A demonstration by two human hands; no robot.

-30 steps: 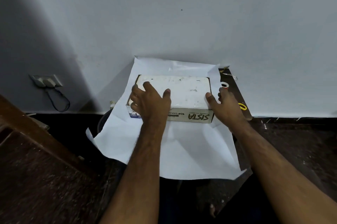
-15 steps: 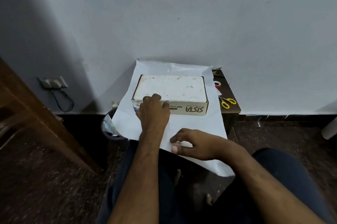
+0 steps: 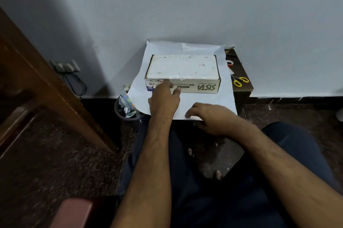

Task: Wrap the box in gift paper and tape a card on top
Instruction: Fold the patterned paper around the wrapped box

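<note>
At your far left a wooden frame [image 3: 46, 79] slants across the floor, and a bin [image 3: 128, 109] of crumpled wrappers stands beside the table. Your left hand [image 3: 164, 98] lies flat on the white gift paper [image 3: 204, 99], fingers loose and touching the box's near side, gripping nothing. The box [image 3: 182, 73] sits on the paper near the wall, unwrapped. Your right hand [image 3: 211, 118] curls over the paper's near edge, pinching it. Further right on the dark table [image 3: 243, 89] lie a red tape roll [image 3: 230, 63] and yellow scissors [image 3: 240, 80]
</note>
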